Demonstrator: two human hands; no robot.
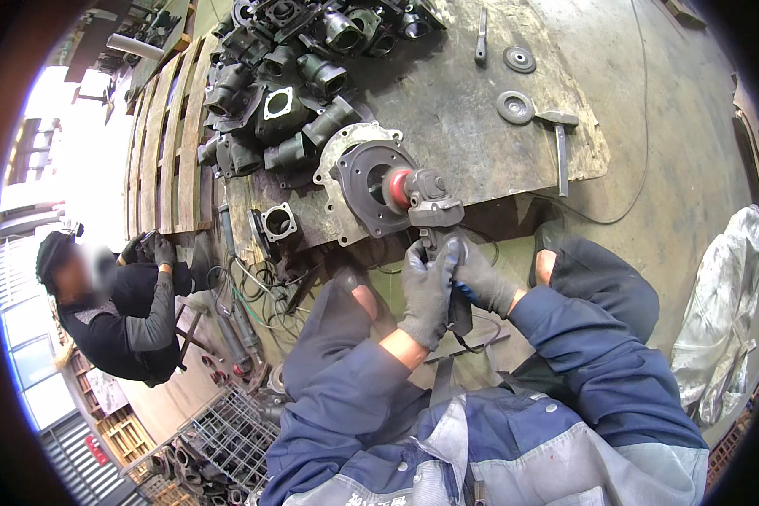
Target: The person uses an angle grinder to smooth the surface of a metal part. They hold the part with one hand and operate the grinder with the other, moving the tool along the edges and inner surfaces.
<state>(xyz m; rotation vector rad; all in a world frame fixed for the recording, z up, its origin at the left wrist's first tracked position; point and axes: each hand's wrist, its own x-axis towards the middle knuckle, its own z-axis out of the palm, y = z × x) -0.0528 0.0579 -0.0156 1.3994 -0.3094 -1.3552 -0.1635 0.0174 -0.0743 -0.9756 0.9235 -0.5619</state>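
Observation:
Both of my gloved hands are closed around the body of an angle grinder [431,196]. My left hand [426,291] wraps it from the left, and my right hand [484,274] grips from the right, fingers partly hidden. The grinder's red-backed disc [398,187] is at the opening of a dark, round flanged metal casting [356,187]; whether it touches the rim I cannot tell. Behind that casting is a paler flange with bolt lugs [335,158]. Both stand near the front edge of the worn worktable [447,126].
Black pipe-like castings [304,80] are heaped at the table's far left. A hammer [562,152], two discs [515,107] and a hand tool [481,46] lie at the right. Cables and tools [244,325] clutter the floor left of me. A co-worker [122,308] sits beyond.

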